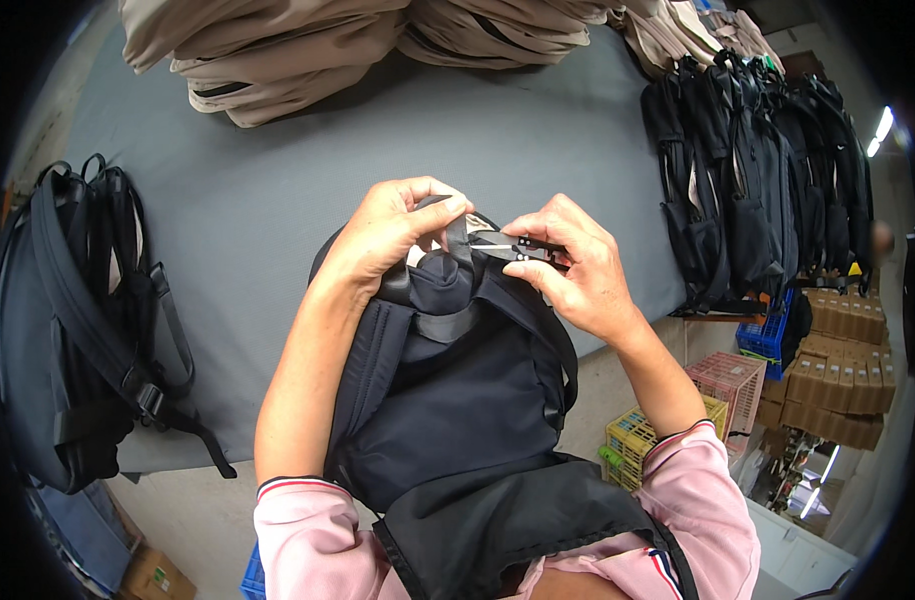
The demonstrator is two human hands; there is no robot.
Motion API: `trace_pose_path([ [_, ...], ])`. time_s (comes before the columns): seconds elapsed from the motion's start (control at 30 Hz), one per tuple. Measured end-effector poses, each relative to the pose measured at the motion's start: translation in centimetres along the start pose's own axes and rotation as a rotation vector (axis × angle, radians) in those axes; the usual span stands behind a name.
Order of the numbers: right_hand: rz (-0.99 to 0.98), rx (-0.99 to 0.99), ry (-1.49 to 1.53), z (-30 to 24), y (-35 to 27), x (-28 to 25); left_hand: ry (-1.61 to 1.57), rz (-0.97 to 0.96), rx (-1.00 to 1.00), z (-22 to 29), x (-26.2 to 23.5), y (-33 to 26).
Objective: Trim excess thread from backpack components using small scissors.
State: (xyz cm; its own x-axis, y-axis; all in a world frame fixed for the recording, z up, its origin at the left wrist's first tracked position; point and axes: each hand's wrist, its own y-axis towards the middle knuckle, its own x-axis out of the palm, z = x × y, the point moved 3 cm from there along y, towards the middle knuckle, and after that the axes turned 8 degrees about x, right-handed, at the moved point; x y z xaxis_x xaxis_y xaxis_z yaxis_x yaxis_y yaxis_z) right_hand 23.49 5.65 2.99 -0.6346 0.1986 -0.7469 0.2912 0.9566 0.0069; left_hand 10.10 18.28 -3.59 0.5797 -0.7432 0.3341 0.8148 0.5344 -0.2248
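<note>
A dark navy backpack (448, 415) leans against me at the table's near edge, its top end up on the table. Between thumb and fingers, my left hand (393, 230) pinches a dark webbing strap (460, 238) at the top of the bag. My right hand (583, 265) is closed around small black thread snips (523, 246). Their metal blades point left and lie right at the strap, beside my left fingertips. Whether the blades touch the webbing I cannot tell. The bag's padded shoulder straps (373, 360) run down both its sides.
Stacked beige bags (288, 60) line the grey table's (248, 170) far side. Black backpacks stand at the left (73, 320) and in a row at the right (743, 190). Beyond the right edge are a yellow crate (633, 440), a pink crate (728, 390) and cardboard boxes (838, 375).
</note>
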Motion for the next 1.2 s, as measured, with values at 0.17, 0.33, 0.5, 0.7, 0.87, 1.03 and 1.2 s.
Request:
trace_pose_path([
  [0.17, -0.007, -0.037, 0.085, 0.0, 0.1, -0.2, 0.005, -0.007, 0.014, -0.1, 0.1, 0.1],
  [0.33, -0.026, -0.03, -0.062, -1.5, 0.5, -0.6, 0.005, -0.012, 0.018, -0.1, 0.2, 0.0],
  [0.5, 0.033, -0.235, -0.362, -2.4, 0.1, -1.1, 0.021, -0.01, 0.017, -0.2, 0.2, 0.0],
  [0.7, 0.003, -0.027, -0.133, -1.6, -0.6, -1.2, 0.031, 0.002, 0.009, -0.3, 0.0, 0.0],
  [0.87, 0.029, -0.119, -0.237, -2.7, -0.1, -0.8, 0.007, -0.003, 0.009, -0.2, 0.3, 0.0],
  [1.03, 0.046, -0.118, -0.273, -2.4, -0.6, -0.8, -0.001, 0.002, 0.014, 0.0, 0.3, -0.2],
  [1.2, 0.025, -0.085, -0.277, -2.3, -0.4, -0.6, -0.004, 0.008, 0.011, 0.0, 0.1, -0.2],
])
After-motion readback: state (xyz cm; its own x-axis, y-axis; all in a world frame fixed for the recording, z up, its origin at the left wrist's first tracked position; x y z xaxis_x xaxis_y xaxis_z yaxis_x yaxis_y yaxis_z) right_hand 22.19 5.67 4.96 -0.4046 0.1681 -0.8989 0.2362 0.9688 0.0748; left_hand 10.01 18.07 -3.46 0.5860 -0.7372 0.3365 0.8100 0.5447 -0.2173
